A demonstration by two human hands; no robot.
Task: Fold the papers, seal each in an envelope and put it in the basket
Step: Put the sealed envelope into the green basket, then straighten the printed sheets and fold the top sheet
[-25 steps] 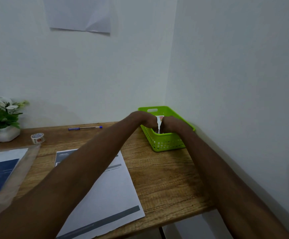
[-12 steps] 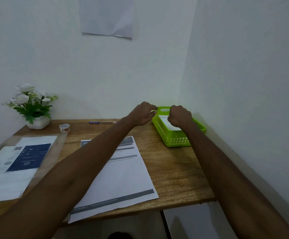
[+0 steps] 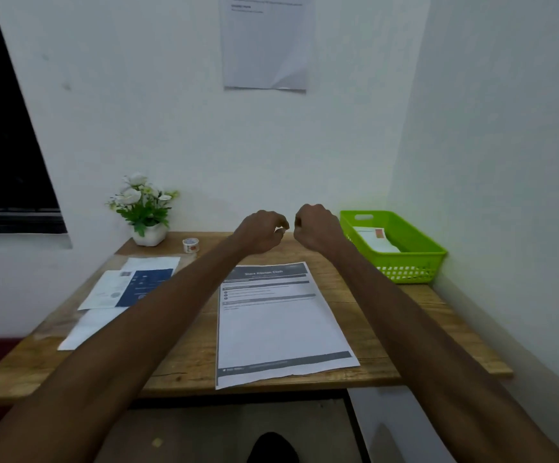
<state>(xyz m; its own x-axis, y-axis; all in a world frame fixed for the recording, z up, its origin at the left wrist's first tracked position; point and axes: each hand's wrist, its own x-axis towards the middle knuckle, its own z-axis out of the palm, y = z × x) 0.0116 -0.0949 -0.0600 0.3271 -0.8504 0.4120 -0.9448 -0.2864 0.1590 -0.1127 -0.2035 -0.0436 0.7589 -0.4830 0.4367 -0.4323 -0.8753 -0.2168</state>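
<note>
A green basket (image 3: 415,259) stands at the desk's far right corner with a white envelope (image 3: 376,240) lying inside it. A printed sheet of paper (image 3: 278,325) lies flat at the middle of the desk, reaching the front edge. My left hand (image 3: 261,230) hovers above the far end of that sheet, its fingers loosely curled and holding nothing. My right hand (image 3: 316,227) hangs beside it, just left of the basket, curled into a loose fist and empty.
Under a clear sleeve at the left lies a stack of papers and envelopes (image 3: 128,289). A tape roll (image 3: 191,244) and a potted white flower (image 3: 144,208) stand at the back left. Walls close the back and right. A sheet (image 3: 266,41) hangs on the wall.
Both hands have let go of the envelope, which now lies in the basket, and have drawn back leftward over the desk. My view has swung to the left.
</note>
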